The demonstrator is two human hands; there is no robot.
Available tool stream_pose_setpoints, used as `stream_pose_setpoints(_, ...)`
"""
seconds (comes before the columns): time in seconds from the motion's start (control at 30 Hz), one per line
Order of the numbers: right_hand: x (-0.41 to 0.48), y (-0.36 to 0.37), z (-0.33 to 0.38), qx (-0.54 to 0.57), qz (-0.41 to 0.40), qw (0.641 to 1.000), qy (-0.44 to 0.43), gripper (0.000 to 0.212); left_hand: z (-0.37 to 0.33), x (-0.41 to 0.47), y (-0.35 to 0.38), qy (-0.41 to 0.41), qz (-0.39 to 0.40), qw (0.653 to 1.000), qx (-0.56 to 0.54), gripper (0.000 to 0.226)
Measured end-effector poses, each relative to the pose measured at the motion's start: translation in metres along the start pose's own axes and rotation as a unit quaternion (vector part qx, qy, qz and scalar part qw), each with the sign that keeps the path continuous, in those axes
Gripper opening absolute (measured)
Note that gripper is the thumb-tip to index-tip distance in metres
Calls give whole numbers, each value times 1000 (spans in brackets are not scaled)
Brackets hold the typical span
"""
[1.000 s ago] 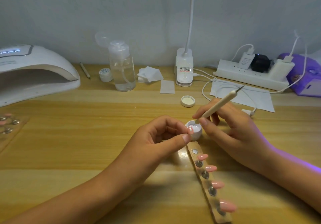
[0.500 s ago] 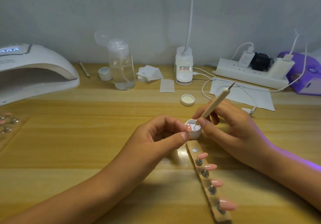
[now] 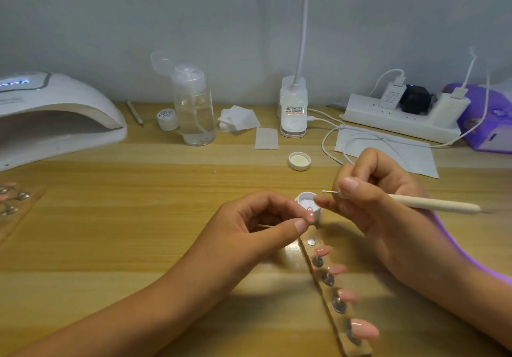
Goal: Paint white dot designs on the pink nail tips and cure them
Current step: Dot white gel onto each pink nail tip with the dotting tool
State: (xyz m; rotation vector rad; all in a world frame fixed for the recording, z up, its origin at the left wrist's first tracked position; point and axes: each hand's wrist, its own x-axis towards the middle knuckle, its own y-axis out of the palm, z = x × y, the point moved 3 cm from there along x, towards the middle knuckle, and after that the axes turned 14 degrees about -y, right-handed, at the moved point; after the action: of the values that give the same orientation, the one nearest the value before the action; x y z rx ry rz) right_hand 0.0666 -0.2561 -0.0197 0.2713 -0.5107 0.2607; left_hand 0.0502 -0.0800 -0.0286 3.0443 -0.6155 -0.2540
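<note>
My left hand [image 3: 260, 223] pinches a single pink nail tip [image 3: 310, 214] between thumb and fingers, just in front of a small open white paint pot [image 3: 307, 200]. My right hand [image 3: 374, 199] grips a cream dotting pen [image 3: 432, 204] that lies nearly level, its thin metal tip [image 3: 325, 191] pointing left above the pot and close to the held nail. Below the hands, a clear holder strip [image 3: 332, 295] carries several pink nail tips [image 3: 363, 328] on metal studs. A white curing lamp [image 3: 55, 115] stands at the far left.
The pot's lid [image 3: 299, 160] lies behind the hands. Along the wall stand a clear pump bottle [image 3: 194, 107], a small jar [image 3: 167, 118], wipes [image 3: 238, 118], a desk lamp base [image 3: 293, 107], a power strip [image 3: 399, 118] with cables and a purple device [image 3: 490, 118]. Another nail holder [image 3: 11, 201] sits left.
My right hand has lifted the pen's tip out of the pot and swung the pen from steeply upright to nearly level, tip pointing left. My left hand keeps holding the nail tip.
</note>
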Motion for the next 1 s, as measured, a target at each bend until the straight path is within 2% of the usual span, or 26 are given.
stream_pose_setpoints(0.2, 2, 5, 2, 55, 0, 998, 28, 25, 0, 0, 0, 2, 0, 1000, -2, 9)
stream_pose_setpoints(0.3, 1, 6, 2, 55, 6, 998, 27, 19, 0, 0, 1, 1, 6, 1000, 0, 8)
stream_pose_setpoints(0.43, 1, 6, 1, 37, 15, 999, 30, 24, 1, 0, 2, 0, 6, 1000, -4, 10)
stream_pose_setpoints(1.0, 1, 6, -3, 35, 47, 998, 30, 20, 2, 0, 1, -9, -4, 1000, 5, 7)
